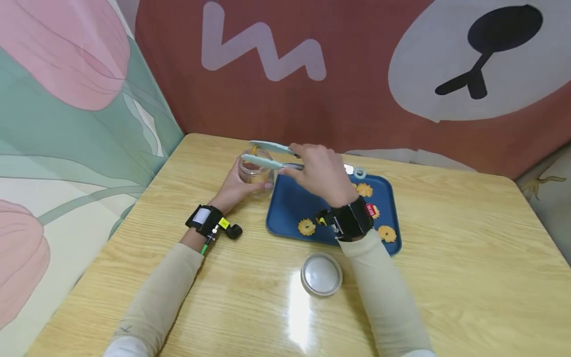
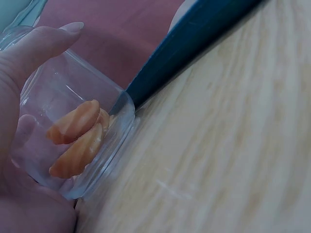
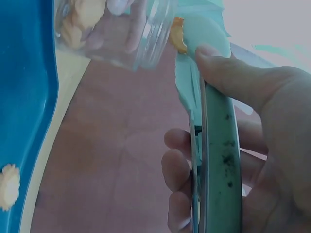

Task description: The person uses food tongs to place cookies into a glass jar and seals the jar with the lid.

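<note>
My left hand (image 1: 234, 186) grips a clear jar (image 1: 255, 177) just left of the tray, thumb and fingers wrapped round its side. Several cookies (image 2: 80, 145) lie at the jar's bottom in the left wrist view. My right hand (image 1: 324, 172) holds tongs (image 1: 264, 162) with pale blue-green tips, fingers and thumb on either side of the handles. One golden cookie (image 3: 178, 35) is between the tong tips, right at the jar's mouth in the right wrist view. The tongs' ring end (image 1: 359, 173) sticks out behind the right hand.
A blue tray (image 1: 285, 203) with several flower-shaped cookies (image 1: 306, 227) lies under my right forearm, which hides part of it. In front of the tray a round lid (image 1: 321, 275) rests on the wooden table (image 1: 468, 258). A painted wall (image 1: 357, 99) stands behind the table.
</note>
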### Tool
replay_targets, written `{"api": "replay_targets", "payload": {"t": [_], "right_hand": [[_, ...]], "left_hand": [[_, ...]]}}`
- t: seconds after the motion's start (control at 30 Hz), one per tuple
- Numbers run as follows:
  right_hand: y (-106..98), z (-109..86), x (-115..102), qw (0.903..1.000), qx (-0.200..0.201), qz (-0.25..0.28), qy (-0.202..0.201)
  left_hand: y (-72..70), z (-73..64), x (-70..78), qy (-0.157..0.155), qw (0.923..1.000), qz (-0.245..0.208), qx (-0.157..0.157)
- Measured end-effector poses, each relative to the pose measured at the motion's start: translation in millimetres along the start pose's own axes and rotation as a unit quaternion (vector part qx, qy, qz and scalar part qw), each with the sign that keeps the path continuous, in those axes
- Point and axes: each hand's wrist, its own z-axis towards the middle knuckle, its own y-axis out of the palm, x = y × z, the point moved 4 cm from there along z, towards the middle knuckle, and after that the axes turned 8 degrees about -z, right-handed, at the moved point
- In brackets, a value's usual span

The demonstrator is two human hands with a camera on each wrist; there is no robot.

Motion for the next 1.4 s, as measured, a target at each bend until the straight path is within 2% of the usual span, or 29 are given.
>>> {"api": "replay_targets", "payload": {"t": [0.07,0.23,0.4,0.63,0.93,1.13,1.27,1.4], "right_hand": [[2,0.7,-2,1.0,0.002,-0.004,-0.003],[2,0.0,-4,0.9997,0.008,-0.021,-0.006],[-1,0.7,-4,0.9996,0.008,-0.025,0.001],[-2,2.6,-5,0.9996,-0.014,-0.019,0.014],[0,0.5,-3,0.9993,-0.026,-0.013,0.023],[-1,-3.8,1,0.9989,-0.032,-0.002,0.033],[-7,-8.1,4,0.9987,-0.037,-0.001,0.037],[-17,-13.8,7,0.9987,-0.037,-0.001,0.035]], "left_hand": [[6.4,-4.0,6.2,-0.005,1.0,-0.002,-0.003],[12.3,-2.0,2.4,-0.007,0.9998,-0.014,-0.011],[8.9,4.4,-6.1,-0.002,0.9999,-0.008,-0.009],[3.7,8.0,-14.5,0.0,0.9999,0.015,0.002],[4.2,7.3,-17.2,0.001,1.0,0.0,-0.005],[8.5,0.8,-3.7,-0.014,0.9998,0.003,-0.01],[11.5,-5.1,10.0,-0.019,0.9994,0.029,-0.004],[13.4,-6.7,16.3,-0.023,0.9987,0.045,0.0]]}}
